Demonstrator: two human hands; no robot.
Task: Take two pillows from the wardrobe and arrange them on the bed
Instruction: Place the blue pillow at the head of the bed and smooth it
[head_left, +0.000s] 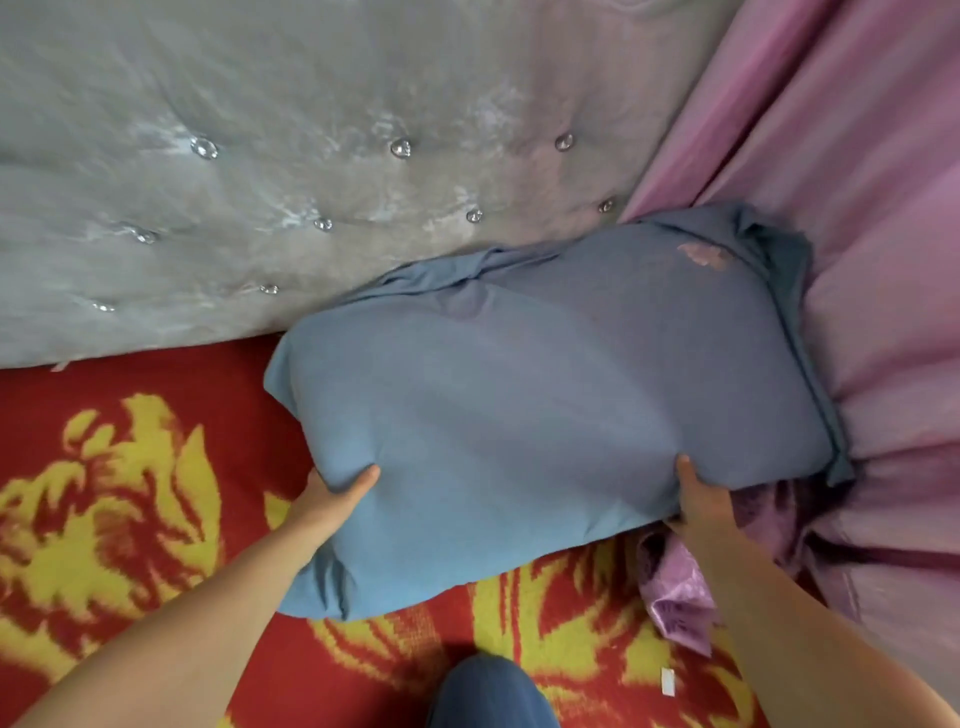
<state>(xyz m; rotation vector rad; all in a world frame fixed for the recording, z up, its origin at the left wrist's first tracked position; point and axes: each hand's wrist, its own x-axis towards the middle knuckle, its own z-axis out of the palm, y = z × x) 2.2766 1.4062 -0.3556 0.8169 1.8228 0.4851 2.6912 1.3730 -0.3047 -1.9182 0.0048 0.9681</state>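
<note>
At the far right of the bed, where the grey tufted headboard (311, 171) meets the pink curtain (857, 182), a blue pillow (545, 405) lies on the red and yellow blanket (130, 493). Its far edge touches the headboard and its right end presses into the curtain folds, which fits a pillow being set at the head of the bed. It sits slightly skewed, with its left end nearer the person than its right end.

The left hand (332, 499) grips the near left part of the pillow, thumb on top and fingers tucked out of sight beneath. The right hand (701, 499) holds the near right part in the same way, thumb pressed into the top and fingers hidden under the edge. A grip at both near corners lets the person push the pillow back and square it to the headboard, and the dents in the cover around each thumb suggest the filling is soft and yields easily.

Just near of the right hand a piece of shiny purple fabric (675, 597) shows from under the pillow; whether it belongs to a second pillow cannot be told. A knee in blue cloth (488, 696) rests on the blanket at the near edge, so the person seems to be kneeling on the bed to reach. Judging by this, one pillow is nearly in place.
</note>
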